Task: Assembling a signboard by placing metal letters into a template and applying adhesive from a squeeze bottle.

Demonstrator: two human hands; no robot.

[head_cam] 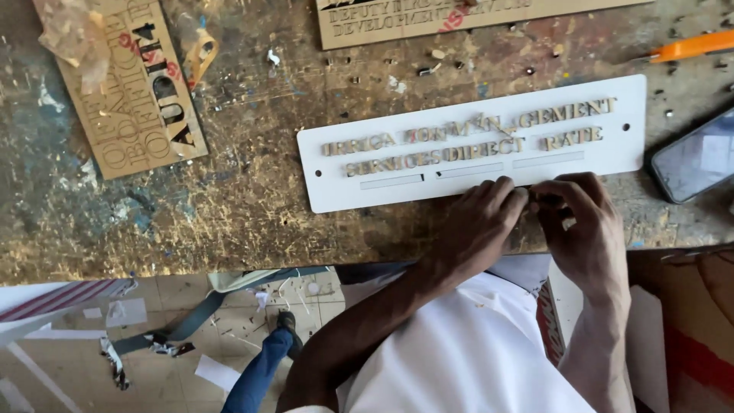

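Observation:
A long white sign plate [474,172] lies on the worn workbench, with two rows of small gold cut-out letters [466,130] set into it and three narrow slots below them. My left hand [478,226] and my right hand [581,222] meet at the plate's near edge. Their fingertips are pinched together on a small thin piece [531,195], which the fingers mostly hide. Both hands rest partly on the plate and the bench edge.
A wooden letter stencil board [130,84] lies at the upper left and another [428,19] at the top. An orange-handled cutter [692,47] and a phone [696,157] are at the right. Below the bench edge are floor scraps and someone's shoe [287,325].

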